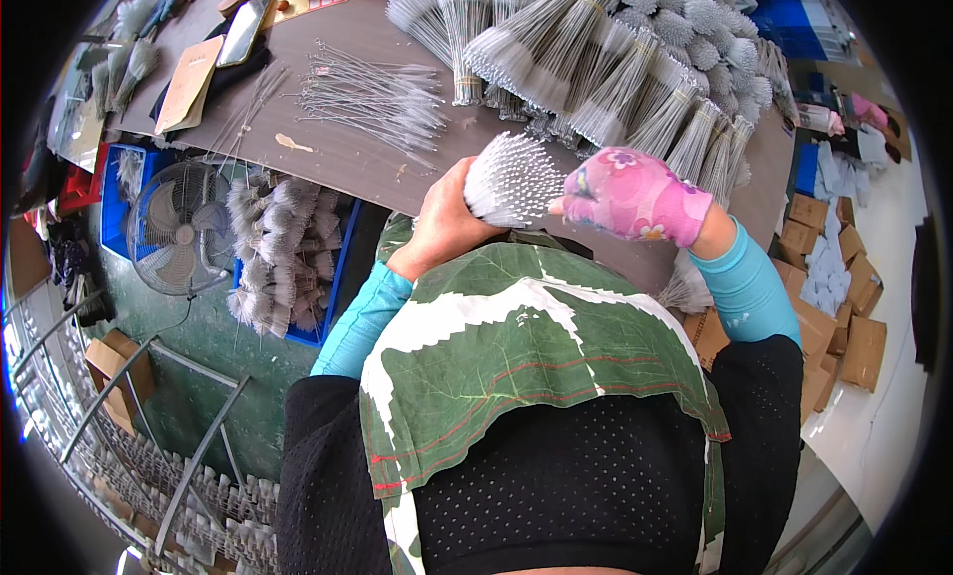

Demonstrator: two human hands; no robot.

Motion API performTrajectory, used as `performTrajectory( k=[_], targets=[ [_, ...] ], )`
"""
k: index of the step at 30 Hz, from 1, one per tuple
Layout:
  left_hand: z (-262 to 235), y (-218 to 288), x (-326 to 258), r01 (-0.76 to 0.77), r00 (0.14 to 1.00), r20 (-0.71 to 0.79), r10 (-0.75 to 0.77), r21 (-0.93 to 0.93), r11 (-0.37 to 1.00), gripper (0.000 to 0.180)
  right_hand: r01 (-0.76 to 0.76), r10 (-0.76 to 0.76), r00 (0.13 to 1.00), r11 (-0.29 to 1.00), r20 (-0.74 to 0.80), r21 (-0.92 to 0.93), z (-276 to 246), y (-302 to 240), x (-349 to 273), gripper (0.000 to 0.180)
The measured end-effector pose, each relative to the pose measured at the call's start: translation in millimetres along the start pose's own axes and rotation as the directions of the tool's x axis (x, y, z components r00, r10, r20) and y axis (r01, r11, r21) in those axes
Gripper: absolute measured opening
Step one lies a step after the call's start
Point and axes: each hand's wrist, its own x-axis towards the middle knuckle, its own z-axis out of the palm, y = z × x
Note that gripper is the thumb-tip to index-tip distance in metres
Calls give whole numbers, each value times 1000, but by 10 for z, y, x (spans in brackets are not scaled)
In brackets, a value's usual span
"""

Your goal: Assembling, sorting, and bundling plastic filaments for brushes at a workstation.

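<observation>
Bundle of thin white-bristled wire brushes [511,181]: bristle ends face camera, long axis running down toward lap. Bare left hand [449,220] wrapped around it; pink-floral-gloved right hand [635,196] pressed against right side.

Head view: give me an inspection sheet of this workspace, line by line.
Surface: brown table, partly covered.
Job's things: a bundle of thin white-bristled wire brushes, gripped by the bare left hand, with the pink-gloved right hand against its side.
Clutter: tied brush bundles heaped at the far right, loose brushes spread mid-table, a brown booklet and a dark flat device far left.
Grippers: both hands are closed around the bundle.
Cables: nothing seen.
Surroundings: a fan and a blue crate of brushes on the floor left, cardboard boxes right.
</observation>
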Motion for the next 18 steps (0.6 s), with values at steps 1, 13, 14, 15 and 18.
performTrajectory(
  k=[1,13,14,15,18],
  targets=[
    [3,-10,4,6,1000,-5,-6,-16,1000,69,-12,14,1000,996,-23,86,2,26,-16,40],
    [-7,68,10,53,999,4,-53,27,998,69,-44,43,999,998,22,46,23,-64,8,40],
    [-10,64,8,59,998,7,-59,23,998,70,-43,41,999,998,24,44,25,-66,15,40],
    [-12,57,7,59,998,6,-60,23,998,70,-29,29,999,999,18,35,25,-67,23,40],
    [-14,39,-1,56,998,14,-56,11,998,71,28,-28,1000,1000,-8,8,77,-21,48,39]
  ],
)
